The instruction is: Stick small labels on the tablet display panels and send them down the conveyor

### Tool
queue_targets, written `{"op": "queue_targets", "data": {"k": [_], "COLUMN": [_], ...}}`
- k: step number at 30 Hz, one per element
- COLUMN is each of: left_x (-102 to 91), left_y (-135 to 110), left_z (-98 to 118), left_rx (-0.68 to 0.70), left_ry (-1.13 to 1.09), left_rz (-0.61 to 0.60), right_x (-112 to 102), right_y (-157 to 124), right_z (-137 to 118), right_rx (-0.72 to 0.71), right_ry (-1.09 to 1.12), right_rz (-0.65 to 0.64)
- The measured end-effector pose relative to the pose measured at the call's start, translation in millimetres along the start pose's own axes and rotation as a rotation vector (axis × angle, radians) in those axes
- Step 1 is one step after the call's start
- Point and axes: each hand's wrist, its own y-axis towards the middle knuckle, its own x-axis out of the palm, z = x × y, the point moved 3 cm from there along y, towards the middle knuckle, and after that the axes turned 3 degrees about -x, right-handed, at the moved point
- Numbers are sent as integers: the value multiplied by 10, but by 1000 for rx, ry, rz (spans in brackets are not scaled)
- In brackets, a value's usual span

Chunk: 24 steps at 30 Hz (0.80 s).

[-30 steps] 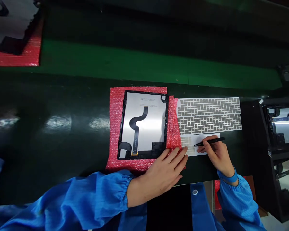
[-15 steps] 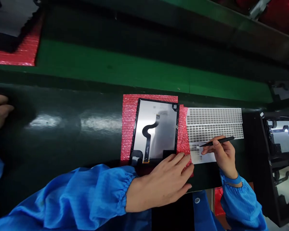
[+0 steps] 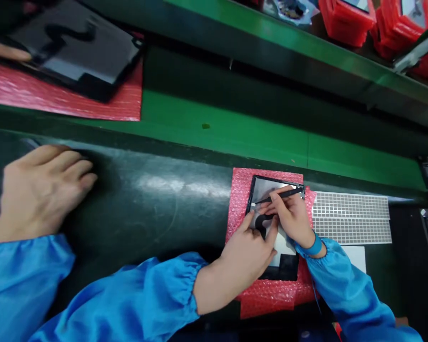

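A tablet screen panel lies silver back up on a pink bubble-wrap sheet. My left hand rests over its left and middle part, fingers spread, with fingertips by the curved black flex cable. Black tweezers are pinched in my right hand, above the upper part of the panel. At the tweezers' tip is a small pale sticker, near the panel's left edge; whether it touches the panel I cannot tell. My hands cover much of the cable.
Sheets of small grid stickers lie to the right of the panel. A co-worker's hand rests on the table at left. Another panel sits on pink wrap across the bench, with a finger on it. Red-wrapped stacks occupy the shelf.
My right hand has brought the tweezers from the sticker sheet left onto the panel, a small sticker at the tip. My left hand has moved from the panel's lower edge onto its back. The view has shifted left.
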Motion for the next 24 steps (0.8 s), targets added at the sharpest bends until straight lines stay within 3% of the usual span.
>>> {"op": "queue_targets", "data": {"k": [14,24], "left_x": [-66,-31], "left_y": [59,66], "left_z": [-64,-200], "left_rx": [-30,40], "left_ry": [-131,-186], "left_rz": [-44,-56], "right_x": [2,14], "right_y": [-21,-12], "right_z": [9,-9], "right_rx": [16,21], "right_ry": [-138,-135], "right_rz": [-22,-34]}}
